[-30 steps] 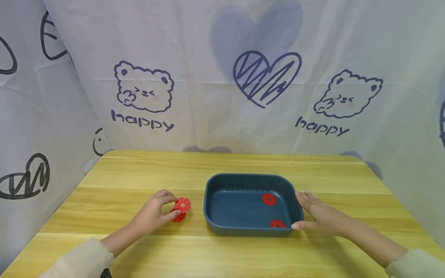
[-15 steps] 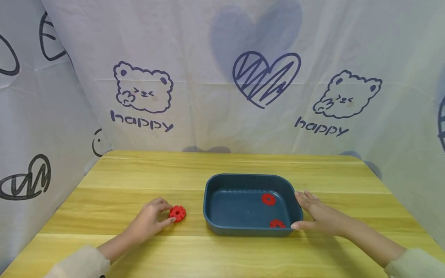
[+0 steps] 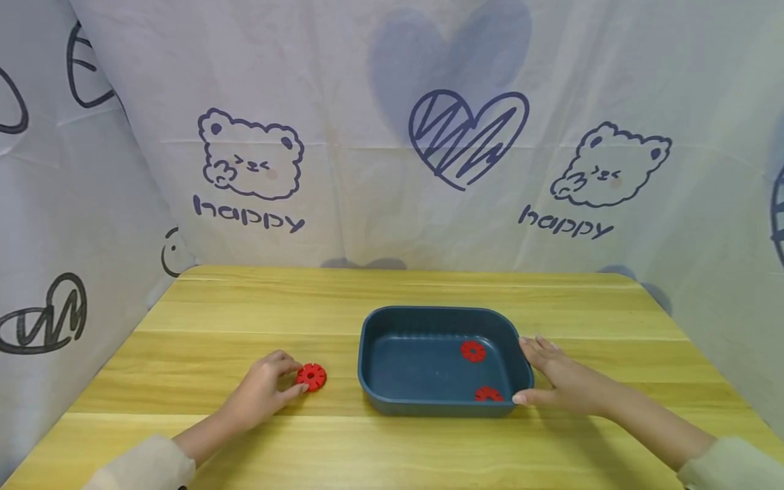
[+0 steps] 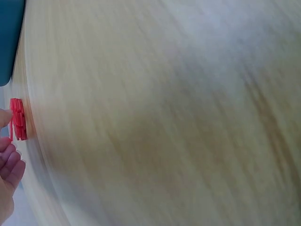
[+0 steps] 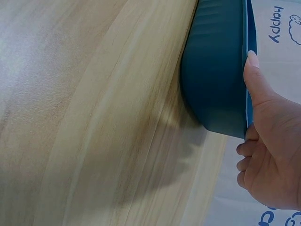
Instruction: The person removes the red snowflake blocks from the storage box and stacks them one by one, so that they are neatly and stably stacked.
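My left hand (image 3: 263,388) pinches a red notched disc (image 3: 312,377) with a hole in its middle, left of the blue container. In the left wrist view, its thin edge shows between thumb and fingers, right against a short stack of red discs (image 4: 19,119) on the table. My right hand (image 3: 566,381) rests against the right end of the dark blue container (image 3: 367,340). Its thumb lies at the near corner of the rim, its fingers farther back along that end. Inside the container are two red discs, one toward the back (image 3: 474,351), the other partly hidden by the front wall (image 3: 488,394).
The wooden table (image 3: 245,299) has rounded far corners. A pale cloth (image 3: 361,204) with drawn bears, hearts and "happy" lettering hangs behind it and along the sides.
A second ago my left hand held a red disc tilted up over another. It has since lowered and moved slightly left, and the discs now overlap flat. The right hand and container stay put.
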Demonstrator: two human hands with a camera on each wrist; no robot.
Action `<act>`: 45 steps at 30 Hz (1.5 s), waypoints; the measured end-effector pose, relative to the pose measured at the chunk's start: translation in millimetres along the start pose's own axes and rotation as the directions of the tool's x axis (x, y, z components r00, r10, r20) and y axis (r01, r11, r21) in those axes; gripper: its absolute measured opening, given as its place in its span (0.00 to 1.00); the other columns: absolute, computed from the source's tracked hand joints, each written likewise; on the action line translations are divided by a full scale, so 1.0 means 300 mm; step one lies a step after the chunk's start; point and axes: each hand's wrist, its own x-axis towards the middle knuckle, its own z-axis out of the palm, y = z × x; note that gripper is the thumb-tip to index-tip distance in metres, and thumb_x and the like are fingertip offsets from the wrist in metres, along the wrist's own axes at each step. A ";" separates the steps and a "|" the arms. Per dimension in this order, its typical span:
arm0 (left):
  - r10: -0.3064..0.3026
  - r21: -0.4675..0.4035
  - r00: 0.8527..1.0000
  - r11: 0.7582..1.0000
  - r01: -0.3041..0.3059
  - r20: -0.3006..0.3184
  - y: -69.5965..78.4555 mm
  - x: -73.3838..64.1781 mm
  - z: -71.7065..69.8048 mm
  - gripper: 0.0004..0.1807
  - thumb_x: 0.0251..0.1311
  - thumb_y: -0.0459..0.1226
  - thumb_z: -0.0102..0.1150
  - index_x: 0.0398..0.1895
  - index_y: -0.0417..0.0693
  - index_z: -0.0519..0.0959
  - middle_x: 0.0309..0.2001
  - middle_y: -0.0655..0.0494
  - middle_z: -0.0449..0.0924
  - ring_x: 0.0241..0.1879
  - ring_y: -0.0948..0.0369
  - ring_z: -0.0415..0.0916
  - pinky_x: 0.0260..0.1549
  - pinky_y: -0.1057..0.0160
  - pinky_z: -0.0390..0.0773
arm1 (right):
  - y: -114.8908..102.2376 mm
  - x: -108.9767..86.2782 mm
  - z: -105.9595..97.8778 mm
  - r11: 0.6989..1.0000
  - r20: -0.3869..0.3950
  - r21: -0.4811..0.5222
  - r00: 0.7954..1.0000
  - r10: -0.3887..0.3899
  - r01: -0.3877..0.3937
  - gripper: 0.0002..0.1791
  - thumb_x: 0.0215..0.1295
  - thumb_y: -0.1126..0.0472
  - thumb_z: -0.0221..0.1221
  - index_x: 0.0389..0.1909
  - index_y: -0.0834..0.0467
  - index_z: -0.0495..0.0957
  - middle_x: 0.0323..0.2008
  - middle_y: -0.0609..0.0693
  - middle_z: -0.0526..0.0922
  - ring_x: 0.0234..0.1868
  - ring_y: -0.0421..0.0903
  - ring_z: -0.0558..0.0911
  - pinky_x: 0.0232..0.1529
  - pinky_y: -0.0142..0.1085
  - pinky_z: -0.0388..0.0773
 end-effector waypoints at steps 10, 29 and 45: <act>-0.034 -0.006 0.998 0.999 0.034 0.051 -0.004 0.003 0.002 0.12 0.48 0.31 0.66 0.37 0.33 0.81 0.35 0.51 0.79 0.35 0.60 0.76 0.34 0.64 0.80 | 0.001 -0.004 0.000 1.000 -0.011 0.001 1.000 0.007 -0.007 0.55 0.54 0.36 0.58 0.67 0.74 0.50 0.68 0.71 0.51 0.67 0.73 0.46 0.61 0.66 0.52; -0.009 -0.001 0.998 1.000 0.009 0.063 -0.006 0.001 -0.003 0.13 0.49 0.32 0.66 0.38 0.32 0.81 0.36 0.50 0.79 0.35 0.61 0.75 0.32 0.66 0.78 | 0.000 -0.010 -0.001 1.000 -0.020 0.012 1.000 0.002 -0.001 0.55 0.54 0.35 0.57 0.67 0.74 0.50 0.69 0.70 0.50 0.68 0.73 0.45 0.61 0.67 0.52; 0.040 -0.045 0.997 0.998 -0.043 -0.063 0.026 0.036 -0.030 0.15 0.52 0.32 0.64 0.42 0.31 0.79 0.40 0.44 0.80 0.39 0.52 0.78 0.38 0.56 0.80 | 0.000 -0.010 0.002 1.000 -0.026 -0.008 1.000 0.006 -0.007 0.56 0.54 0.35 0.57 0.66 0.74 0.51 0.68 0.71 0.52 0.67 0.73 0.47 0.60 0.67 0.54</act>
